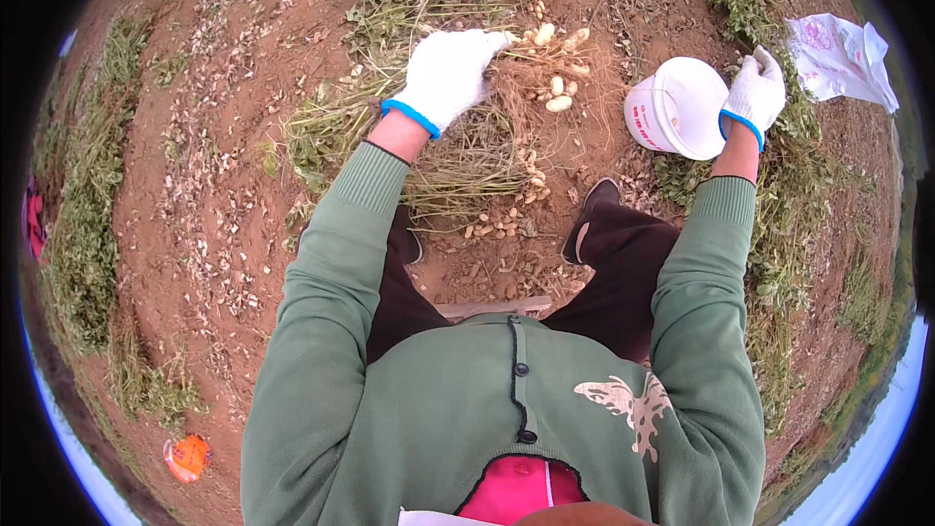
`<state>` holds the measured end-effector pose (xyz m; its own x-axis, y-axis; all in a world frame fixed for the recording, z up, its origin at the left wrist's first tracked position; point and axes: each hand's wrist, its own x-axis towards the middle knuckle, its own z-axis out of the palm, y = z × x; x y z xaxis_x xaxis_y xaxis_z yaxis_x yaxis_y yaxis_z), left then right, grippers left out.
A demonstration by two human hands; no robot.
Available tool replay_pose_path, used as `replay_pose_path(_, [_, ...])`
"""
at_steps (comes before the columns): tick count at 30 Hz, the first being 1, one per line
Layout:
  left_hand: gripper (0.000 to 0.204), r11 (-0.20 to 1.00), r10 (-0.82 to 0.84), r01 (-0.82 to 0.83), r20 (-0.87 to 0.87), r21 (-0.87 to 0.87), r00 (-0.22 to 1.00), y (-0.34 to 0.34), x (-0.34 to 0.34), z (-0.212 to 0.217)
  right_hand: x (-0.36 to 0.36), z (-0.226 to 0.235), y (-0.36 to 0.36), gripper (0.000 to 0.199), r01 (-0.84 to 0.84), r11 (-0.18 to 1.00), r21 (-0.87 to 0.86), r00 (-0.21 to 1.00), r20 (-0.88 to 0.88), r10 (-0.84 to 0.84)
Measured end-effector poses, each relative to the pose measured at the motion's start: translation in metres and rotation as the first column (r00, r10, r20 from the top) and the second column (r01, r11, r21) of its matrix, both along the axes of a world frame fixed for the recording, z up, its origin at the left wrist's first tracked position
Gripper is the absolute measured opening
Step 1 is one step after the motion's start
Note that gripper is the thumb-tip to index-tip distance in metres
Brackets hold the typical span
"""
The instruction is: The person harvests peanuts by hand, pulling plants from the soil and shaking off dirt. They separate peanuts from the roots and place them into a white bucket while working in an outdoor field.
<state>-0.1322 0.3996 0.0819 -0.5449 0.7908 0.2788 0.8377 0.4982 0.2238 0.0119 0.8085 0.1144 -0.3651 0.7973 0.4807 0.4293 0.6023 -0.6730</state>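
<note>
My left hand (448, 78), in a white glove with a blue cuff, is closed round the stems of a peanut plant, just left of its roots. Pale peanut pods (557, 88) hang among the brown roots (531, 78) to the right of those fingers. At the right, my right hand (758, 93), gloved alike, is beside the rim of a white bucket (648, 117). Its fingers are curled together, and whatever they hold is hidden. The bucket leans so that its pale inside shows. More peanut plants (467, 180) lie under and before my left hand.
Loose pods (497, 226) lie on the soil between my shoes. Rows of pulled green plants run along the left (88, 234) and right (779, 263). A white sack (842, 58) lies beyond my right hand; an orange bag (187, 458) is at the lower left.
</note>
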Motion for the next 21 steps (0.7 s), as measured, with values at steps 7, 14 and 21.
replay_pose_path(7, [0.057,0.997,0.017,-0.02,0.042,0.07,0.999,0.0,-0.013,0.003,0.033,-0.023,0.028,0.048,-0.112,0.99,-0.09,0.929,0.345,0.136])
replay_pose_path(14, [0.062,0.989,0.097,-0.094,-0.022,0.111,0.995,0.004,-0.008,0.025,-0.031,0.021,-0.125,0.031,-0.547,0.268,-0.793,0.564,-0.113,0.818])
replay_pose_path(21, [0.062,0.974,0.163,-0.141,-0.121,0.177,0.979,0.003,-0.006,0.032,-0.051,0.005,-0.158,0.037,-0.622,0.005,-0.783,0.643,-0.508,0.574])
